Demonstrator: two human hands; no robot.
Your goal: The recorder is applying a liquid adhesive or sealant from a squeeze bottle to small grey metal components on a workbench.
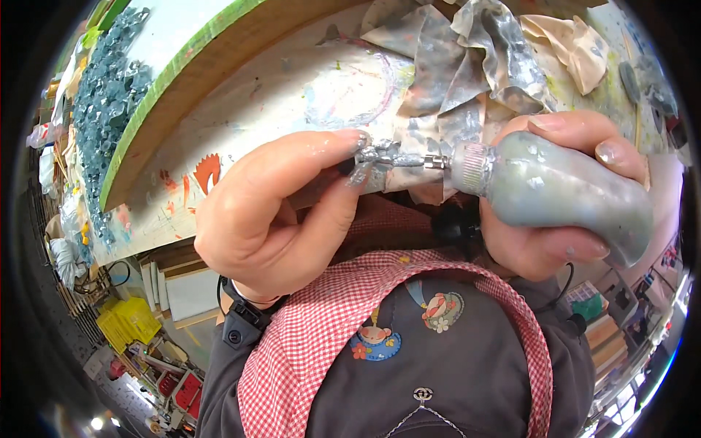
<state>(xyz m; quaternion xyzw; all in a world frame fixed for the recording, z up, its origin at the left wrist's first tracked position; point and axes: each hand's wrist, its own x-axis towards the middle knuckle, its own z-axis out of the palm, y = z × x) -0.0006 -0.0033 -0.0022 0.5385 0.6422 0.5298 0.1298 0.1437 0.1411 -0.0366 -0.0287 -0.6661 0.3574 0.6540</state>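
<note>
My right hand point(522, 244) is wrapped round a translucent grey squeeze bottle point(569, 190), which lies sideways with its narrow end pointing left. A ribbed collar point(471, 168) and a small metal nozzle point(436, 161) sit at that end. Just left of the nozzle, my left hand point(266, 212) pinches a small silver-smeared scrap point(376, 155) between thumb and forefinger. The scrap reaches up to the nozzle; what it is made of cannot be told. Silver paint or paste coats the fingertips of my left hand, and smears show on the right thumb and fingers.
Crumpled, silver-stained wipes point(504, 51) lie beyond the bottle on a paint-marked tabletop point(292, 102). A curved board with a green edge point(219, 47) arcs across the left, beside a heap of blue-grey chips point(109, 95). Below left stands a yellow basket point(128, 323).
</note>
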